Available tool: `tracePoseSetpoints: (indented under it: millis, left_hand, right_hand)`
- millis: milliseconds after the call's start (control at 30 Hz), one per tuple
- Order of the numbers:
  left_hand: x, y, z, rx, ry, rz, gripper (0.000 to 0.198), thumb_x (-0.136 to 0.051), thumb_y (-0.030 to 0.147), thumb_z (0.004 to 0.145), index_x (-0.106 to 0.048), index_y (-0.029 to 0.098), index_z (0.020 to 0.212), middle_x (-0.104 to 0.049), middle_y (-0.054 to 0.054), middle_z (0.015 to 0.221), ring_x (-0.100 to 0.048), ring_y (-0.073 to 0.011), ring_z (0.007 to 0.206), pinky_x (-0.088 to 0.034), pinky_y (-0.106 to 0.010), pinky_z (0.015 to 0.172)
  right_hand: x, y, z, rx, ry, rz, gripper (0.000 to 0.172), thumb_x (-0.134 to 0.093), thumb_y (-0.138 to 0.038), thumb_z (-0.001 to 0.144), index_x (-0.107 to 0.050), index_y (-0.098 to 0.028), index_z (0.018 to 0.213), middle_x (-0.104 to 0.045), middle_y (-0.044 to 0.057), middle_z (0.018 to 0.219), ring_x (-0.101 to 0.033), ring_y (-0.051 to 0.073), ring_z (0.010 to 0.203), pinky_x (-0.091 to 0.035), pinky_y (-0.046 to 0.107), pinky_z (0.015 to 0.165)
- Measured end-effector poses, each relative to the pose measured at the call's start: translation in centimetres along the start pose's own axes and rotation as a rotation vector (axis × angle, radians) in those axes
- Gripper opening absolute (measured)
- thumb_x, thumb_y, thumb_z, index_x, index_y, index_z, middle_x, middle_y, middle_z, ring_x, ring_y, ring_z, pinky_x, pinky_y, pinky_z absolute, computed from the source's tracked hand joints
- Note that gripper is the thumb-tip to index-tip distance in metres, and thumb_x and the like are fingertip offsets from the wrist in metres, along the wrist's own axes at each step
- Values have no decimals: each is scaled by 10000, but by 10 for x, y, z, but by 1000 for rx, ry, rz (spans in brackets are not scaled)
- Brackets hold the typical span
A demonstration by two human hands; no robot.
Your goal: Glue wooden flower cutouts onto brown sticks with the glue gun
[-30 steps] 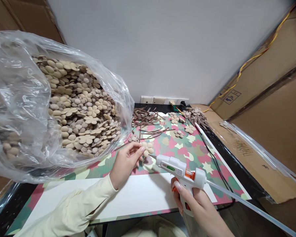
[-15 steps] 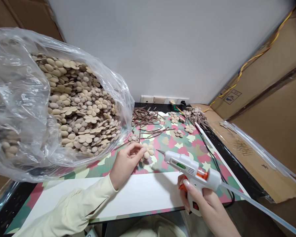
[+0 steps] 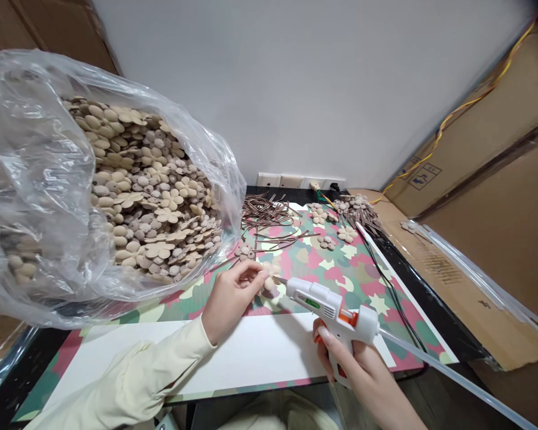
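Observation:
Between the thumb and fingers of my left hand (image 3: 235, 295) is a beige fabric flower (image 3: 269, 278), held by its edge just above the camouflage-patterned mat. My right hand (image 3: 354, 364) grips a white and orange hot glue gun (image 3: 327, 306), fingers at its orange trigger. The gun's metal nozzle reaches the flower's middle; whether it touches cannot be made out. A long clear glue stick (image 3: 452, 373) sticks out of the gun's back. Just beyond my left hand lies a greyish flower (image 3: 244, 251) on the mat.
A clear plastic bag (image 3: 40, 179) full of fabric flowers stands at the left. Brown strips (image 3: 269, 212) and finished-looking flowers with strips (image 3: 358, 210) lie at the back. A black cord (image 3: 392, 286) and cardboard (image 3: 448, 269) with spare glue sticks (image 3: 475, 269) are at the right.
My right hand has moved the glue gun left, bringing its nozzle from beside the flower to its middle. My left hand still holds the flower in nearly the same place.

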State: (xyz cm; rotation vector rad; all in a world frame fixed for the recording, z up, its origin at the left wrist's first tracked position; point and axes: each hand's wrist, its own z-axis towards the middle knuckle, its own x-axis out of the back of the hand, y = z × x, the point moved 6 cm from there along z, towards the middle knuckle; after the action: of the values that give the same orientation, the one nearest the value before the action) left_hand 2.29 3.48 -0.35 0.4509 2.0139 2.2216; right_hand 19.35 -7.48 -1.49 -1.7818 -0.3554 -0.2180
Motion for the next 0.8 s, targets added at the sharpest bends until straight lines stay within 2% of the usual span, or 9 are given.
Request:
tracePoseSetpoints:
  millis: [300,500,800]
  left_hand:
    - [2,1,2,60,34,-35,155,-578,316,785,-588,162,770,-615,13,628,-502,-86,496,-391,-177,460]
    - [3,-2,4,130,42,-83,165,-599,325,754,-584,161,746,-607,11,611,-489,-88,486,-389,-179,447]
    - [3,-6,7,192,41,-163,218,-631,365,721,-581,153,738,-591,21,568,-464,-72,424,-375,-175,407]
  right_hand:
    - [0,0,1,30,-8,-20,362,-353,-470,901,-521,-151,864,-459,-32,541,-476,145,558,-382,265,650]
    - [0,-1,-1,48,82,12,354,-368,-465,893,-529,-155,835,-435,-37,505,-449,141,526,-364,268,606]
    - [0,-2,-2,44,87,8,347,-366,-476,888,-511,-167,821,-438,-37,507,-448,145,538,-359,269,619]
